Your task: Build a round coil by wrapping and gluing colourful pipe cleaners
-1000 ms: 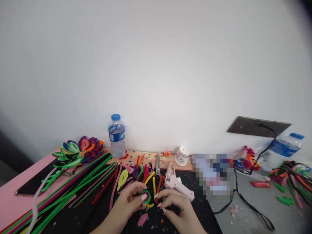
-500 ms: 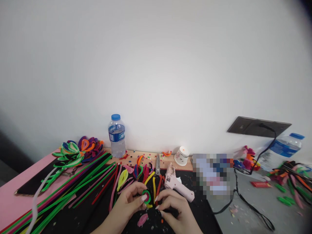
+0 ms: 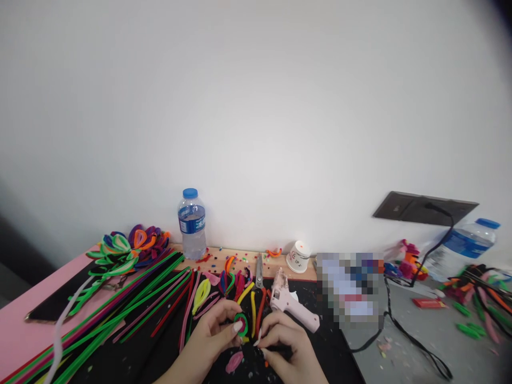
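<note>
White wall (image 3: 256, 106) is backing a cluttered worktop (image 3: 332, 341). Left of the glue gun (image 3: 290, 301), long pipe cleaners (image 3: 132, 304) are sprawling, a water bottle (image 3: 192, 224) is standing, and scissors (image 3: 259, 274) are lying alongside. In front of the glue gun, the left hand (image 3: 208, 338) is clamping its grip on a green-red coil (image 3: 240, 324); the right hand (image 3: 286, 346) is curling beside it, and I cannot tell whether its grip is clamped on anything.

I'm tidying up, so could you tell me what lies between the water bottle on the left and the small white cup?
In the head view: a wooden strip strewn with small coloured scraps, an orange curl near the cup, and the scissors' tip.
</note>
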### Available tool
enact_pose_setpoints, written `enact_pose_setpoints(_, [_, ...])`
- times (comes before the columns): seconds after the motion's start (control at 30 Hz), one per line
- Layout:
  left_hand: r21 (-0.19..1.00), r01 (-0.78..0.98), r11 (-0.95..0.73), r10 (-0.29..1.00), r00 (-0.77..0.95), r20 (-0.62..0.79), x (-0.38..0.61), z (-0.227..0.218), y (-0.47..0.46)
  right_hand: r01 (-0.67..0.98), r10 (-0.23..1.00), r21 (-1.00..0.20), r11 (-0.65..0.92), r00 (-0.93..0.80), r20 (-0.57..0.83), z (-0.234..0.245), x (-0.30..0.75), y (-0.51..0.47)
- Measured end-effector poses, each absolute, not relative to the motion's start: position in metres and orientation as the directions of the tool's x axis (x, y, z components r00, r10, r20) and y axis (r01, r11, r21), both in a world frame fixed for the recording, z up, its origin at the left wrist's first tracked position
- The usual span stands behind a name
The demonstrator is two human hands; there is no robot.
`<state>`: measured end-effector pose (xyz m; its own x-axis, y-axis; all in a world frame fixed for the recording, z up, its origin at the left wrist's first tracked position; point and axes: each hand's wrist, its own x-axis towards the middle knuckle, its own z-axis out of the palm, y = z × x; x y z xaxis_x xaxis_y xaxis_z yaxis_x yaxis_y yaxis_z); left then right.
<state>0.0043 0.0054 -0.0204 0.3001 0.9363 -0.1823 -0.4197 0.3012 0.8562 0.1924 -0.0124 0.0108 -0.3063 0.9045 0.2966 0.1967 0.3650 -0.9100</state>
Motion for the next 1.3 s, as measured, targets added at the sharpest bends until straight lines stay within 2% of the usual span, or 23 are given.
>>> enact_pose_setpoints(0.43, [0.856,-0.412,0.311,0.942,0.256,-0.219,0.006,-0.015,0.004,0.189,0.917,-0.922,0.337,-0.290,0.275,0.006,0.191,-0.015])
enact_pose_setpoints(0.9, [0.810,-0.459,0.365,0.930,0.207,-0.302,0.010,-0.019,0.000,0.100,0.925,-0.950,0.297,-0.279,0.259,0.001,0.189,-0.017])
enact_pose_setpoints(1.3, [0.835,-0.464,0.296,0.953,0.206,-0.223,0.012,-0.019,-0.002,0.010,0.914,-0.948,0.318,-0.268,0.304,-0.004,0.185,-0.017])
